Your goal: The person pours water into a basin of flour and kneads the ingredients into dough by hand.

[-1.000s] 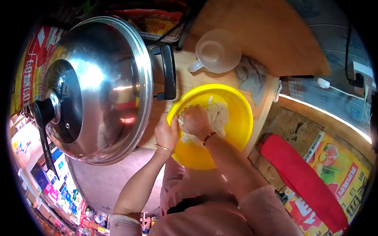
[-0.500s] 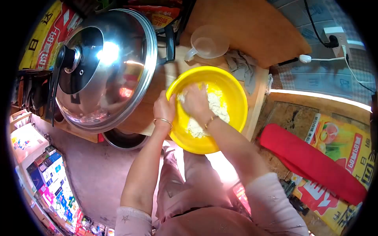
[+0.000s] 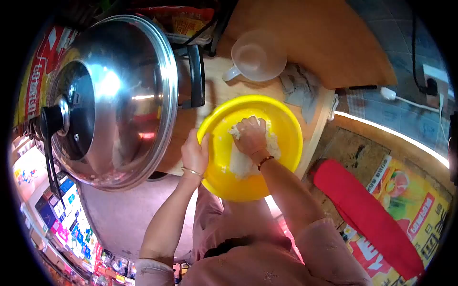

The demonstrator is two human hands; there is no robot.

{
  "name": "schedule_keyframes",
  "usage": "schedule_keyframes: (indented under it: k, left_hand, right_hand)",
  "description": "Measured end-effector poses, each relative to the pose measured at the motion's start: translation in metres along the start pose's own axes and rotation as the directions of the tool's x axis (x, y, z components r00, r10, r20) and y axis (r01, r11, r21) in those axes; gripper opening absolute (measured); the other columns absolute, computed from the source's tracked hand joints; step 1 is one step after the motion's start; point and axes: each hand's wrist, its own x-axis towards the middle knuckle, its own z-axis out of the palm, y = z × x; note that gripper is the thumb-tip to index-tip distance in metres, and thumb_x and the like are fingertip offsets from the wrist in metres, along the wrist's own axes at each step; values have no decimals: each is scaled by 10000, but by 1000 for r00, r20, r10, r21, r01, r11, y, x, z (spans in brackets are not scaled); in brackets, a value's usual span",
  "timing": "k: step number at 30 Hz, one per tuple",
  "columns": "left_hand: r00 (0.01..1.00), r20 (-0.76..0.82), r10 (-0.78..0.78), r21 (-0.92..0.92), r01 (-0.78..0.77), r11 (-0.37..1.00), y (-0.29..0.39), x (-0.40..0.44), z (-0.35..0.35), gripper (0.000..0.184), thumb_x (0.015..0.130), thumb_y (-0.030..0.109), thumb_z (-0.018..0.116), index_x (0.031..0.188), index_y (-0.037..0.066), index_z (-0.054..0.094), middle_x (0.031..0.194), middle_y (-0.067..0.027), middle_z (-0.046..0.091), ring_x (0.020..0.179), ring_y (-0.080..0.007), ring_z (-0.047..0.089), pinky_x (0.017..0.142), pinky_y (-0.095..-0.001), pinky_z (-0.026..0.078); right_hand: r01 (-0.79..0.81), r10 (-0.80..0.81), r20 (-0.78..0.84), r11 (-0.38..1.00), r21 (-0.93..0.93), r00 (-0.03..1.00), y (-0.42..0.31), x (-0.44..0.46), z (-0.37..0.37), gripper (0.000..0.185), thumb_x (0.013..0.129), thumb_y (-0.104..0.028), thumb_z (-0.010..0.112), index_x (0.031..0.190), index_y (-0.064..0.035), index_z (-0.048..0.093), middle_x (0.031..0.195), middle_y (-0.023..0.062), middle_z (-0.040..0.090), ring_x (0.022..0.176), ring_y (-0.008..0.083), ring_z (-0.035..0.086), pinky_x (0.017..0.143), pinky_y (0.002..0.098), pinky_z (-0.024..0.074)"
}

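Both hands are at the yellow bowl (image 3: 291, 167). The left hand (image 3: 195, 155) pinches the rim on the left side, with its thumb on the inside and its fingers on the outside. The right hand (image 3: 251, 137) is down in the bowl, its fingers bent and closed on the dough (image 3: 242, 164).

The dough is in the bowl, near the middle and under the right hand. It is pale and creamy — a soft, uneven lump with rough edges. One part looks smooth and flat below the hand, and small bumpy bits poke out beside the fingers. Little pale specks stick to the bowl.

A thin band (image 3: 192, 170) is on the left wrist, and a dark beaded one (image 3: 265, 162) is on the right.

The bowl is at the edge of the wooden table (image 3: 217, 90). To its left is a big, shiny pot (image 3: 124, 119) with its lid on. Past the bowl are a clear cup (image 3: 260, 55) and a crumpled gray cloth (image 3: 300, 88) — close to each other. Off to the right, a long red thing (image 3: 367, 219) lies on a yellow bag (image 3: 424, 205).
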Motion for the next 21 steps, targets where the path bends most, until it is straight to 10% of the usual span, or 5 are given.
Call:
schedule_keyframes:
  k: [8, 14, 19, 21]
  left_hand:
    - [1000, 7, -12, 57, 11, 998, 2, 2, -3, 156, 860, 145, 568, 922, 11, 519, 790, -221, 588, 749, -408, 578, 629, -438, 457]
    - [997, -58, 54, -25, -56, 998, 3, 2, -1, 166, 851, 151, 578, 917, 7, 531, 823, -228, 604, 780, -410, 587, 638, -443, 464]
    - [997, -74, 27, 7, -27, 1000, -3, 4, 9, 194, 834, 189, 597, 935, 31, 548, 809, -235, 609, 791, -416, 583, 658, -462, 466]
    - [996, -89, 30, 31, -27, 999, -4, 3, 6, 195, 830, 196, 600, 931, 35, 553, 816, -236, 608, 798, -417, 581, 664, -462, 467]
  right_hand:
    - [352, -350, 160, 936, 17, 923, 26, 32, 5, 281, 742, -401, 583, 814, -150, 685, 860, 32, 627, 914, 224, 546, 850, 446, 357]
    - [225, -220, 149, 974, -15, 964, 17, 31, -4, 360, 741, -431, 599, 819, -91, 686, 878, 85, 659, 888, 237, 597, 815, 375, 423]
    - [143, -151, 511, 988, 55, 846, -7, 29, -93, 414, 744, -424, 603, 854, -29, 664, 857, 157, 652, 785, 325, 621, 721, 433, 470]
    - [49, -110, 403, 986, 159, 909, -17, -8, -69, 395, 727, -362, 637, 1015, -92, 633, 986, 121, 627, 974, 285, 570, 852, 410, 418]
